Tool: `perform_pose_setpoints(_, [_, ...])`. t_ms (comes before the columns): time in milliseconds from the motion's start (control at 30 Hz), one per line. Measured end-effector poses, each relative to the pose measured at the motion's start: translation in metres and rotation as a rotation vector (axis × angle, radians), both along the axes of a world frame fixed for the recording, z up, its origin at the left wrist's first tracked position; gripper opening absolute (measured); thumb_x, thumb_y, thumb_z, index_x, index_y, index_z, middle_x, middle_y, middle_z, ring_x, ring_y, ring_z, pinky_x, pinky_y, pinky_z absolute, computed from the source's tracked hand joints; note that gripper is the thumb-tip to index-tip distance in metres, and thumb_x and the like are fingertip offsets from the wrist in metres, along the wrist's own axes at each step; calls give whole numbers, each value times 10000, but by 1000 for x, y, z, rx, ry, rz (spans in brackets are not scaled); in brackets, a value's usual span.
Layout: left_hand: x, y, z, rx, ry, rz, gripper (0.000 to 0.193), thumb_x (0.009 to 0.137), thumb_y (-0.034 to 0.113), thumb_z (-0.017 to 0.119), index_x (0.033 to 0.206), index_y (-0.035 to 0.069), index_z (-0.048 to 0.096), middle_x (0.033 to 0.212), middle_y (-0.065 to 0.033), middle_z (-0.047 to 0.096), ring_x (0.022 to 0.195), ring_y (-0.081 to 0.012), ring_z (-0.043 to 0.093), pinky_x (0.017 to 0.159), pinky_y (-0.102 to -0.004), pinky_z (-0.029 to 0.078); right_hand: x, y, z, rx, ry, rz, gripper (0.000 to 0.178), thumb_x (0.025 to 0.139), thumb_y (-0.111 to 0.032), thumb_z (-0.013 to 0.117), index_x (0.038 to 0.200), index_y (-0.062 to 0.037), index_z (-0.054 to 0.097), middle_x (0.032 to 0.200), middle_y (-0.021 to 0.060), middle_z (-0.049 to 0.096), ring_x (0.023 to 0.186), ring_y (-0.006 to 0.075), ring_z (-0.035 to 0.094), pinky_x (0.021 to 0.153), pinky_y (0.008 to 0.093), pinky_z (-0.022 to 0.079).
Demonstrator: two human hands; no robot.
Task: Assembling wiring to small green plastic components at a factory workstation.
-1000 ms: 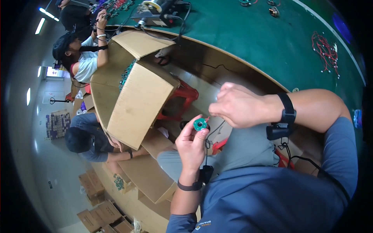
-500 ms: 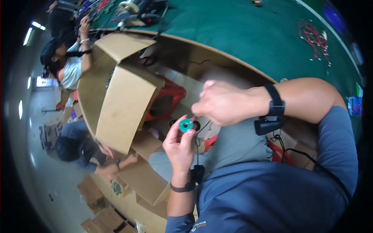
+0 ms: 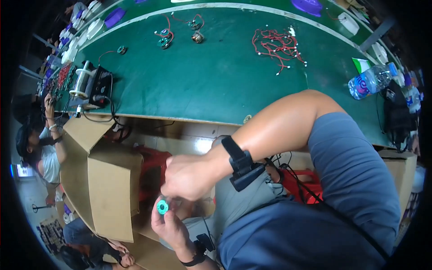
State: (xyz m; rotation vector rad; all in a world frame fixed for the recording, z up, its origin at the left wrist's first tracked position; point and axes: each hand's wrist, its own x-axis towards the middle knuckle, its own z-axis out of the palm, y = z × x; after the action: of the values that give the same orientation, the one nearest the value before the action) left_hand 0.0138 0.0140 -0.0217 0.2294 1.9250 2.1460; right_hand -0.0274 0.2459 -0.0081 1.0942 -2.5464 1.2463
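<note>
My left hand (image 3: 170, 228) pinches a small green ring-shaped circuit board (image 3: 159, 209) between thumb and fingers, its flat face and centre hole turned upward. Just above it, my right hand (image 3: 191, 177) is closed, back of the hand uppermost, with its fingertips close to the ring's upper edge. Whatever the right fingers grip, if anything, is hidden behind the hand. Both hands are over my lap, below the near edge of the green worktable (image 3: 216, 81). Black straps with small devices circle both wrists.
An open cardboard box (image 3: 110, 198) stands left of my hands. On the table are a machine with a white spool (image 3: 83, 81), red wires (image 3: 275, 45), wound coils (image 3: 196, 37) and a water bottle (image 3: 366, 83). Two co-workers (image 3: 85, 240) (image 3: 49, 153) are at the left.
The view has swung so that more of the tabletop shows and my hands sit lower left in it. The left hand still holds the ring, with the right hand beside it.
</note>
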Motion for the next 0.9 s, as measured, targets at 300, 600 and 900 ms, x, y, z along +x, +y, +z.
perform_pose_setpoints(300, [-3,10,-2,-37,19,7,406,950,146,654,1265,-85,545,1150,-130,646,1032,-189,632,927,-309,505,9,-3,4,-25,42,50,101,672,-169,621,654,-70,630,616,160,630,598,370,624,533,469,471])
perform_pose_setpoints(600, [-3,17,26,-271,-53,108,331,903,12,606,1223,-71,599,1024,-59,661,900,-128,628,824,-258,519,-2,-7,15,64,49,72,99,718,-184,625,768,-100,612,640,115,628,671,335,642,638,443,469])
perform_pose_setpoints(900, [0,11,21,-155,-102,64,351,870,-23,694,1215,-27,626,1026,-14,627,893,-65,598,798,-208,489,-4,-3,27,111,-41,16,55,812,-118,601,762,-103,620,590,105,576,646,312,609,660,427,443])
